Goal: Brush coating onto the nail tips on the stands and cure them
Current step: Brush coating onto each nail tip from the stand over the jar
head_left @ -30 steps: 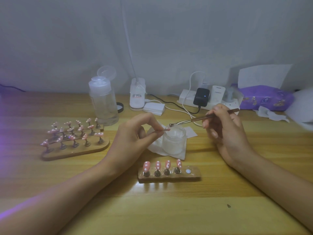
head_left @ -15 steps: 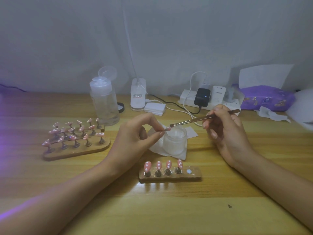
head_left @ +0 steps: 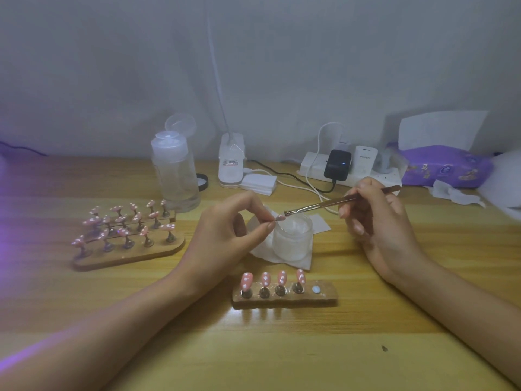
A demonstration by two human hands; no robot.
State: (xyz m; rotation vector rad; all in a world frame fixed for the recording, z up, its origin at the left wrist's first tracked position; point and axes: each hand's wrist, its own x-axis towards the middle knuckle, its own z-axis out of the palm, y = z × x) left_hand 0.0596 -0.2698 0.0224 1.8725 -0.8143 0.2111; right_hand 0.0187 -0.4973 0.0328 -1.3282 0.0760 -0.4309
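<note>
The left hand (head_left: 225, 235) has its grip pinched on a pink nail tip (head_left: 280, 218) above the jar (head_left: 293, 238). The right hand (head_left: 375, 221) has its grip clamped on the brush (head_left: 318, 205), with the bristles right at that nail tip. The near stand (head_left: 324, 299) on the bench (head_left: 282, 348) carries four more tips (head_left: 265, 279).

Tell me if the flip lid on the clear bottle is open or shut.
Open. On the clear bottle, the round flip lid stands raised behind the cap.
</note>
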